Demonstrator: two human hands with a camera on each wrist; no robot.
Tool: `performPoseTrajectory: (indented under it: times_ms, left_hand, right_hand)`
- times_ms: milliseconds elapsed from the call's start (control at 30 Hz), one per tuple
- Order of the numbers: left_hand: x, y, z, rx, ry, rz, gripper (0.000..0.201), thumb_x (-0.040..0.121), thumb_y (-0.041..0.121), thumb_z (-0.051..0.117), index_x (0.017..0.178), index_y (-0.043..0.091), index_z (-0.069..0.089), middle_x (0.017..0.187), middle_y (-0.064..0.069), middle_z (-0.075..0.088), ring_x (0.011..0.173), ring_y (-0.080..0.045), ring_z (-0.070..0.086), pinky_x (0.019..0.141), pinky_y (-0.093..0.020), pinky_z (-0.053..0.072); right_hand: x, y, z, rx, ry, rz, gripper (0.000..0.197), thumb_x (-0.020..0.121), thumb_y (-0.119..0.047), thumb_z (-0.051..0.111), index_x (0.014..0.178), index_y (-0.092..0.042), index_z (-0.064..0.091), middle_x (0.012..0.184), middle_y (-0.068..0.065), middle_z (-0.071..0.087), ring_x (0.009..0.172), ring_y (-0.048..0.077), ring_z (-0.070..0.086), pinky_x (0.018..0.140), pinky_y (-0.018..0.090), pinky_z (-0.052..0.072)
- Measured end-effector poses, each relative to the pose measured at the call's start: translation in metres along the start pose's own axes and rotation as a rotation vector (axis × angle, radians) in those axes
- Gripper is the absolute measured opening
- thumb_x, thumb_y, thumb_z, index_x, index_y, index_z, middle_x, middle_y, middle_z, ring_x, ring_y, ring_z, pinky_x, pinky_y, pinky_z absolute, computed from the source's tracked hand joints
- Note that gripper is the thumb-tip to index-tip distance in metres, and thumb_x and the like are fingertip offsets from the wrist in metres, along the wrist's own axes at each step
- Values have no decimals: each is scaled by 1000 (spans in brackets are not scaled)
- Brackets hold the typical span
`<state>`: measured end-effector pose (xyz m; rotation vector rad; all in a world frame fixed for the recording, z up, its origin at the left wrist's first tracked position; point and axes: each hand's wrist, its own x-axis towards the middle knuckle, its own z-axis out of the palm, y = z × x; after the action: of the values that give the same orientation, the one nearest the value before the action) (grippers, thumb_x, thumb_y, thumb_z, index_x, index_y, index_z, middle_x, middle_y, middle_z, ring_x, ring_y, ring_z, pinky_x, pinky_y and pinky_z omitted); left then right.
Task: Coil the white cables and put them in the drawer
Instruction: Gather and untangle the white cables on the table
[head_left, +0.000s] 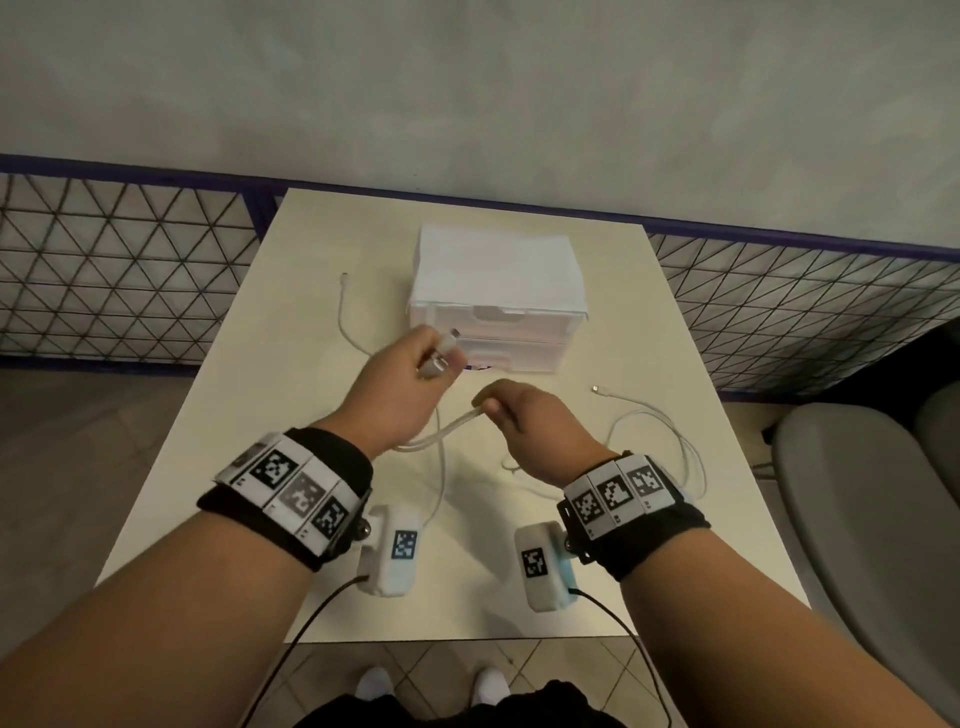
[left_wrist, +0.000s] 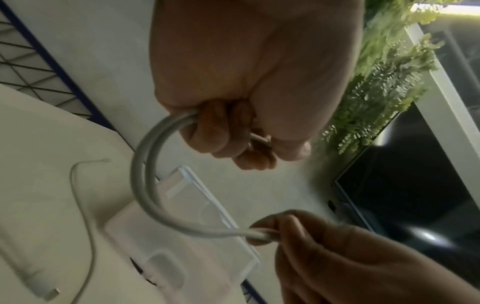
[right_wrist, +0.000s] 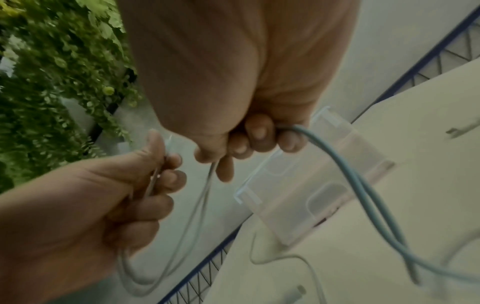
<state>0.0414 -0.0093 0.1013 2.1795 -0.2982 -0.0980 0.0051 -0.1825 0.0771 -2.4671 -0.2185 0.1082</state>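
Head view: a person stands at a pale surface (head_left: 322, 322). A small white drawer unit (head_left: 496, 291) sits toward its far edge, both drawers shut. The left hand (head_left: 400, 387) is raised in front of the unit, fingers curled round a white cable (head_left: 452, 423) with the plug ends poking up past the fingertips. The right hand (head_left: 524, 421), just beside it and lower, pinches the same cable where its doubled strands run between the two hands. A second white cable (head_left: 660, 431) lies loose on the surface to the right, and a third cable (head_left: 345, 317) lies uncoiled to the left of the unit.

Left wrist view: the left hand (left_wrist: 246, 115) is a closed fist on two strands of the white cable (left_wrist: 145, 174), which arc down to the pinching fingertips (left_wrist: 275, 226) of the right hand. The drawer unit (left_wrist: 187, 222) lies behind, closed.

Right wrist view: the right hand (right_wrist: 244, 131) grips the cable with curled fingers; two strands (right_wrist: 363, 189) trail away toward the surface. The left hand (right_wrist: 124, 185) holds the other part of the loop.

Judging by this, coiling of the first cable has only begun. The other two are untouched, the drawers are unopened, and nothing appears stored.
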Motion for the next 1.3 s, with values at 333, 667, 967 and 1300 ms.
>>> performPoseTrajectory:
  times_ms: [333,667,967,1300]
  left_hand:
    - [6,95,-52,-17,197,349,29,99,43,35,85,18,44,65,3,42,60,-16,39,56,-27,35]
    - [-5,90,-91,113,175,367,35,98,46,34,81,15,42,62,0,44,54,-15,39,52,-32,31]
    - [-4,92,-83,157,137,347,35,98,43,34,89,11,45,64,0,45,56,-16,42,54,-30,34]
    - [-4,86,-65,187,140,366,30,97,43,35,87,16,45,64,1,46,59,-13,44,53,-24,32]
  right_hand:
    - [-24,36,40,-179,24,190,32,98,-36,36,116,-11,43,90,20,69,77,40,63,68,42,51]
    - [-74,147,-54,-493,130,775,28,87,-20,41,109,-34,52,117,6,63,106,29,56,90,41,43]
    - [-80,150,-114,-861,-179,1056,47,84,-23,61,128,-6,53,129,14,54,122,30,46,103,39,44]
    - [-37,124,-68,-687,-177,898,37,83,-16,56,119,-7,54,121,14,51,113,31,52,95,42,48]
